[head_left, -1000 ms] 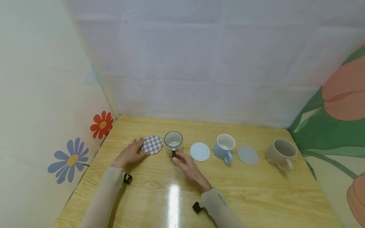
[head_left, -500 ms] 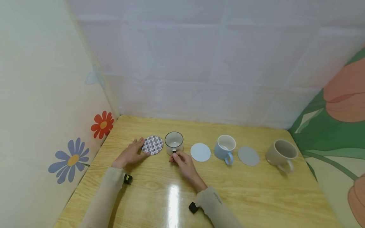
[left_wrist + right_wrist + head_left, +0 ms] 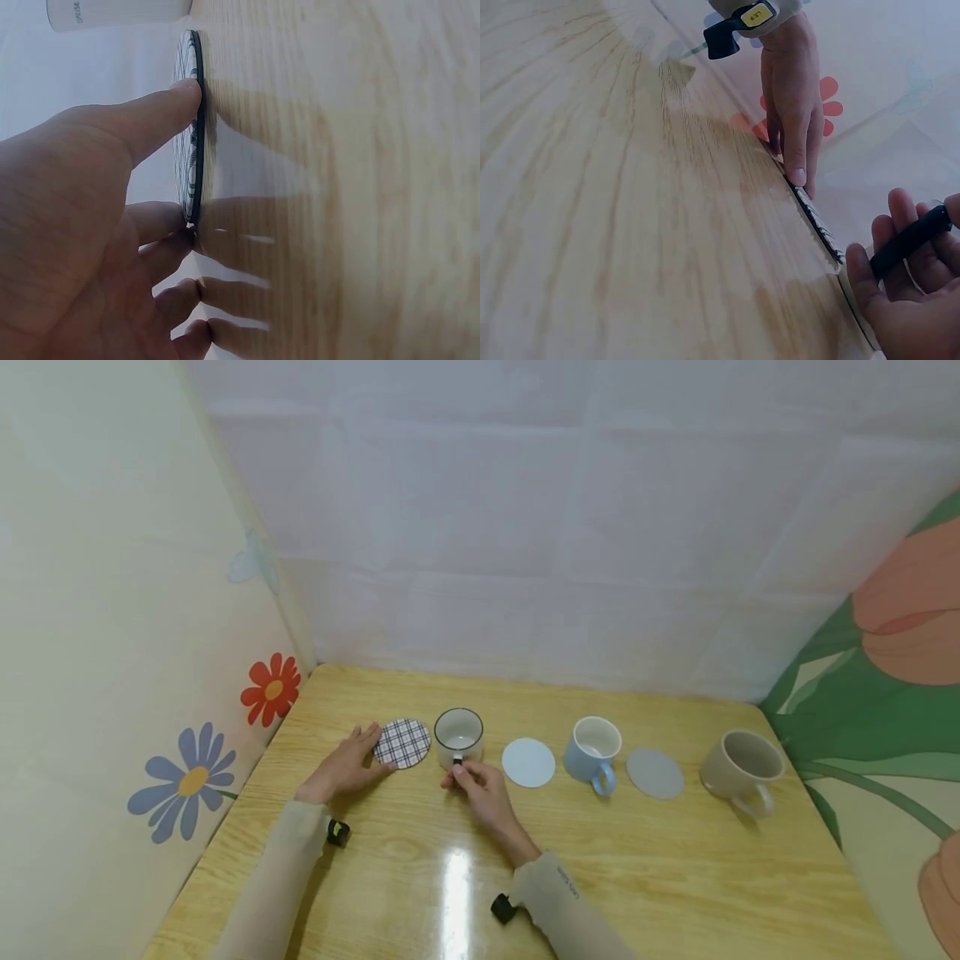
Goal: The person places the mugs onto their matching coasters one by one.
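My left hand [image 3: 347, 767] rests on the table at the left side of a round plaid coaster [image 3: 402, 743]. In the left wrist view its thumb touches the coaster's edge [image 3: 193, 154] while the fingers, loosely bent, reach the table beyond. Just right of that coaster stands an upright white enamel-style mug [image 3: 470, 750] with a dark rim. My right hand [image 3: 491, 797] pinches its black handle [image 3: 911, 241] between thumb and fingers. The fingers partly hide the handle in the head view.
To the right, in a row, come a pale blue coaster [image 3: 528, 762], a light blue mug [image 3: 581, 764], a grey coaster [image 3: 656, 773] and a large beige mug [image 3: 722, 772]. A white cloth [image 3: 525, 527] hangs behind the wooden table [image 3: 675, 877].
My right hand has shifted its hold on the mug's handle, with wrist and forearm swinging slightly left. The left hand and the mugs stay in place.
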`<state>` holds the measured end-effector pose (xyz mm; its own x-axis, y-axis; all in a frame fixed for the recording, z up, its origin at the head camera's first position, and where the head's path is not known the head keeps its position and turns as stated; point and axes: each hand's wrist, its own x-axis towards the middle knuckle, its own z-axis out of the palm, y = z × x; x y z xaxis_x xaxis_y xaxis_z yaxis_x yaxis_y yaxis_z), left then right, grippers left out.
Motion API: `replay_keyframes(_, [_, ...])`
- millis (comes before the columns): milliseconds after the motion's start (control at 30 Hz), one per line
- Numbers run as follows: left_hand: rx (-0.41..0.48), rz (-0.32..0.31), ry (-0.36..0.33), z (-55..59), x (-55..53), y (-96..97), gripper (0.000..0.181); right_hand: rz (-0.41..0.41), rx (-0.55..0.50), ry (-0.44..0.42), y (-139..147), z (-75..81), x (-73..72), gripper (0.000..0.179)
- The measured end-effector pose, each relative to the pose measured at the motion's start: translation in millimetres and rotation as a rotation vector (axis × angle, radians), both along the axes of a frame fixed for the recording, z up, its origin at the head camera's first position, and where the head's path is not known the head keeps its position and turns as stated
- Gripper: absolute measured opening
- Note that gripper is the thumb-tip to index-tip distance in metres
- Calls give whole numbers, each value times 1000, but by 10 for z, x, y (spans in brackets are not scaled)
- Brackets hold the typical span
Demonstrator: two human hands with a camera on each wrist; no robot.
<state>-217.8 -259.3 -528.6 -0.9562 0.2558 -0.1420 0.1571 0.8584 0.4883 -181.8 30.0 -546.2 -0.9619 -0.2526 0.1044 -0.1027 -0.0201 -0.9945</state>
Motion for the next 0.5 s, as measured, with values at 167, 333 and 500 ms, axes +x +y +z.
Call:
replay_keyframes(167, [8,2,-7,5,10,12,86,-6,16,22,11,-1,6,27])
replay_keyframes(333, [10,2,-6,12,7,13,86,-16,62,52,17,-7,4,26])
replay_keyframes(500, [4,5,-14,24,8,15,86,-32,69,53,11,-9,-2,26])
